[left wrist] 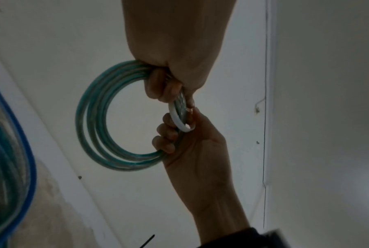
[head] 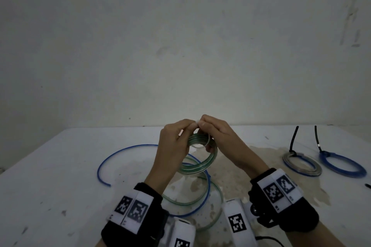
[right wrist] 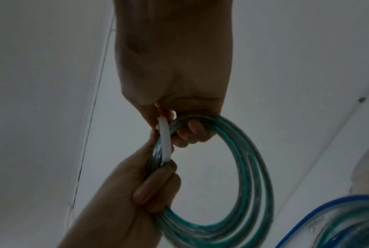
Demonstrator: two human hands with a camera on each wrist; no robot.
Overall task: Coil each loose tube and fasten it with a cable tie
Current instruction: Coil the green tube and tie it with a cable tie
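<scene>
A green translucent tube coil (head: pixel 200 160) hangs in the air above the white table (head: pixel 60 166), held between both hands. My left hand (head: pixel 176 138) grips the coil's left side with curled fingers (right wrist: pixel 153 186). My right hand (head: pixel 216 134) hooks its lower fingers through the coil (right wrist: pixel 249 167) and pinches a white cable tie (right wrist: pixel 164 141). The tie (left wrist: pixel 179 120) loops around the bundled turns (left wrist: pixel 90 120). Both thumbs meet at the tie's top (head: pixel 197 122), which they hide.
A loose blue tube (head: pixel 124 152) and loose green loops (head: pixel 217 196) lie on the table under my hands. At the right lie a grey coil (head: pixel 301 164) and a blue coil (head: pixel 341 166), each bound with a black tie. A black tie tip (head: pixel 367 185) shows at the right edge.
</scene>
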